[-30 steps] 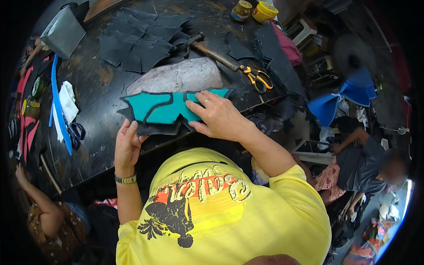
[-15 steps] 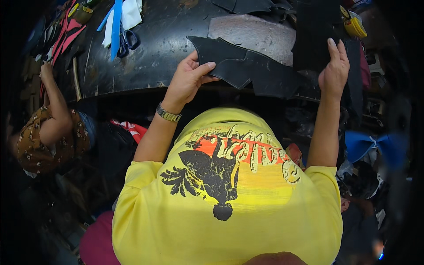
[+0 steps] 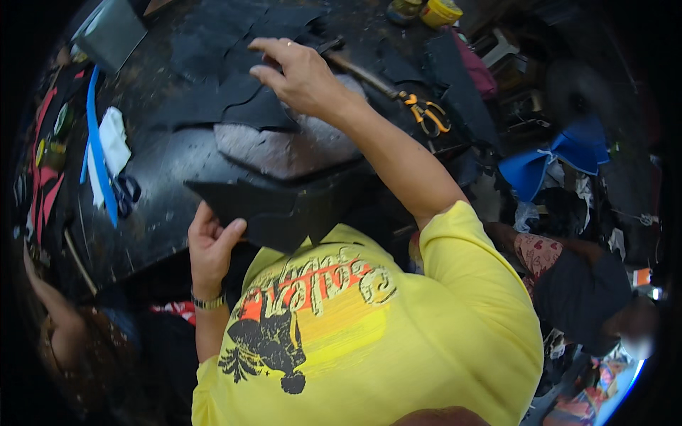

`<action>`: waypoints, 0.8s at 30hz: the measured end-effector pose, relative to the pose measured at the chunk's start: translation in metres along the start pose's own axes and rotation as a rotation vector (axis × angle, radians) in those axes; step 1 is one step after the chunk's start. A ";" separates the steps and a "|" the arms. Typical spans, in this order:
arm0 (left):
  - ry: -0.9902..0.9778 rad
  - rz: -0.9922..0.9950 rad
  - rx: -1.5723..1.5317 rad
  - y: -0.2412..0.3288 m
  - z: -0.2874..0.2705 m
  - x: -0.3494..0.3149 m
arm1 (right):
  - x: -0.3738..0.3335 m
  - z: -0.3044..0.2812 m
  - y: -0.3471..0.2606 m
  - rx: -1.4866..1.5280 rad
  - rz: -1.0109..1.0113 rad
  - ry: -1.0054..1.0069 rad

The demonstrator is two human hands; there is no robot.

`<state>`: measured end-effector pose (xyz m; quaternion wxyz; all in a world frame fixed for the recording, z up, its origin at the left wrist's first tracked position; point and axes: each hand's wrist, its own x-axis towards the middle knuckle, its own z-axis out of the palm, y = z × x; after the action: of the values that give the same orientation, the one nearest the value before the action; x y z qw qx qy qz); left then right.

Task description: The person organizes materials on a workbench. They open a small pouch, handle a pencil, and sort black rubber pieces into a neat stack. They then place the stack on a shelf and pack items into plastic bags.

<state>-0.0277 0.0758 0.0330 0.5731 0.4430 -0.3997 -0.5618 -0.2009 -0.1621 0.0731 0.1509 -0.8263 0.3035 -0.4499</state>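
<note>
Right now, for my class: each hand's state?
Left hand: closed, holding a flat, black jagged-edged panel.
Right hand: open, above flat black cut pieces.

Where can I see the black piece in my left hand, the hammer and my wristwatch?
Black piece (image 3: pixel 263 213): head view, on the middle of its flat face.
Hammer (image 3: pixel 365 76): head view, on its wooden handle.
Wristwatch (image 3: pixel 208 303): head view, on its metal band.

Slab (image 3: pixel 270 153) — partly hidden by the right forearm (image 3: pixel 398 153). Left hand (image 3: pixel 209 248) — some fingertips behind the black piece (image 3: pixel 273 213). Jar (image 3: pixel 403 11) — cut off above.
</note>
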 end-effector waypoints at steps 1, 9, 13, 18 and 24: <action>-0.022 0.029 -0.014 0.001 0.003 0.003 | -0.001 -0.016 0.002 0.021 0.054 -0.037; 0.173 0.028 -0.191 -0.017 0.022 0.063 | -0.023 -0.228 0.146 -0.586 0.467 0.099; 0.309 -0.056 -0.157 -0.027 0.023 0.075 | -0.054 -0.300 0.229 -1.044 0.843 -0.075; 0.299 -0.027 0.040 -0.029 0.020 0.065 | -0.089 -0.324 0.290 -0.919 0.925 -0.105; 0.300 -0.042 0.179 -0.021 0.011 0.064 | -0.069 -0.329 0.277 -0.987 0.722 0.069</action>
<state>-0.0410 0.0120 0.0134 0.5728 0.5795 -0.3488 -0.4631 -0.6057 -0.3237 0.0643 -0.1165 -0.6285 0.7417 -0.2032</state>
